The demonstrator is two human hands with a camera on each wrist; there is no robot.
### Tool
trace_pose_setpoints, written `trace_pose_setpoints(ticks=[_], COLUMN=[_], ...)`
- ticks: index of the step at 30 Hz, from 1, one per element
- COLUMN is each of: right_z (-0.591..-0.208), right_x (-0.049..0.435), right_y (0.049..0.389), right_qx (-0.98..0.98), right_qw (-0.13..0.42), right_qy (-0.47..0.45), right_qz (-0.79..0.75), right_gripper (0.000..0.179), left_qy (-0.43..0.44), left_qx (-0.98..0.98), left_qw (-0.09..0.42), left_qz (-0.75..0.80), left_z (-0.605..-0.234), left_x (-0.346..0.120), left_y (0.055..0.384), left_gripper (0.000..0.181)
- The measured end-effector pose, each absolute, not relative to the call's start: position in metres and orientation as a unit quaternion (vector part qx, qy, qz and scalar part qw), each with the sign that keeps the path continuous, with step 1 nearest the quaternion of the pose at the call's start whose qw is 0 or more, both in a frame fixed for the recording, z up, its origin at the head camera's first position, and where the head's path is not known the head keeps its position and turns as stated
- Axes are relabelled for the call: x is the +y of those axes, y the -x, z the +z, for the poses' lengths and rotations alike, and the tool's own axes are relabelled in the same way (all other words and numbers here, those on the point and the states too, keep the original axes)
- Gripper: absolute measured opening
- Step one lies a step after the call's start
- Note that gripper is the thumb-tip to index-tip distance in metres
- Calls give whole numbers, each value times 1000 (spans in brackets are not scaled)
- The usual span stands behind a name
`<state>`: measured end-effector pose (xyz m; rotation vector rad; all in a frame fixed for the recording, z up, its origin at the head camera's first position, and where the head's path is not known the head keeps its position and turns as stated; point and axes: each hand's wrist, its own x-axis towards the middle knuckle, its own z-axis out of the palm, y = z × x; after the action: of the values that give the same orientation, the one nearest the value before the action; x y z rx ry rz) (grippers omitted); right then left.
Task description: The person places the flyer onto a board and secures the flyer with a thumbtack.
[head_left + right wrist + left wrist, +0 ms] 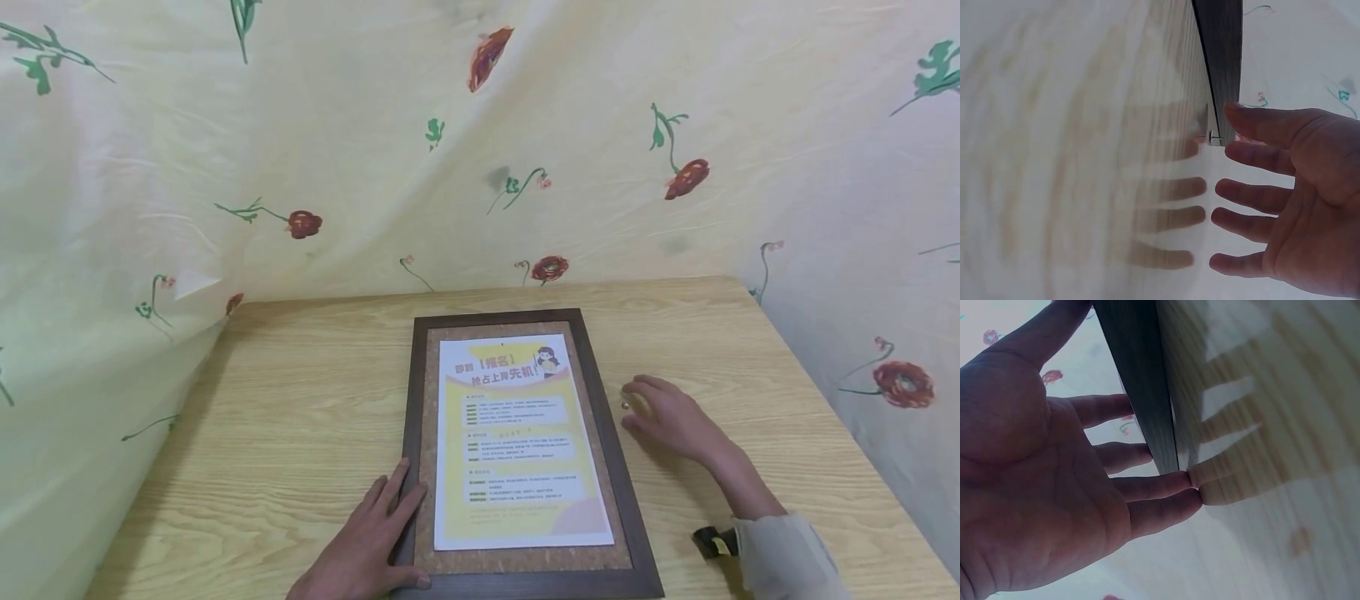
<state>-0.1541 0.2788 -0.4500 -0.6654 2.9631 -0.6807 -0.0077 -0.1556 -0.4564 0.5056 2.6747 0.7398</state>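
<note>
A dark wooden frame (609, 433) around a cork board (431, 417) lies on the table. On the cork is a yellow and white printed sheet (517, 450), with a small dark spot near its top edge. My left hand (371, 525) rests against the frame's lower left side, fingers spread and thumb at the lower corner. In the left wrist view its straight fingertips touch the frame's side (1138, 381). To the right of the frame, my right hand (671, 417) hovers low with fingers extended. Just beyond its thumb and forefinger sits a small shiny pushpin (1215, 139) on the table.
The wood-grain table (300, 400) extends on both sides of the frame. A flowered cloth (360, 167) hangs behind it and at both sides. A dark wrist strap (714, 543) shows below the right sleeve (787, 557).
</note>
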Motion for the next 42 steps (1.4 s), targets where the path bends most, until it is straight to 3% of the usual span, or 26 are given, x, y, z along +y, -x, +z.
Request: trace_pose_setpoints(ticks=[26,42], right_z=[-470,-472], right_x=[288,286], right_y=[165,166], right_qx=[938,933], right_qw=[14,-16], right_qy=[162,151], right_qz=[-306,-326], right_gripper=[25,7], left_qy=[-166,-170], left_qx=[934,933], left_qw=[180,179], left_qz=[260,263], left_z=[-455,-455], left_x=[-156,-156], left_y=[9,9], left_gripper=[111,111])
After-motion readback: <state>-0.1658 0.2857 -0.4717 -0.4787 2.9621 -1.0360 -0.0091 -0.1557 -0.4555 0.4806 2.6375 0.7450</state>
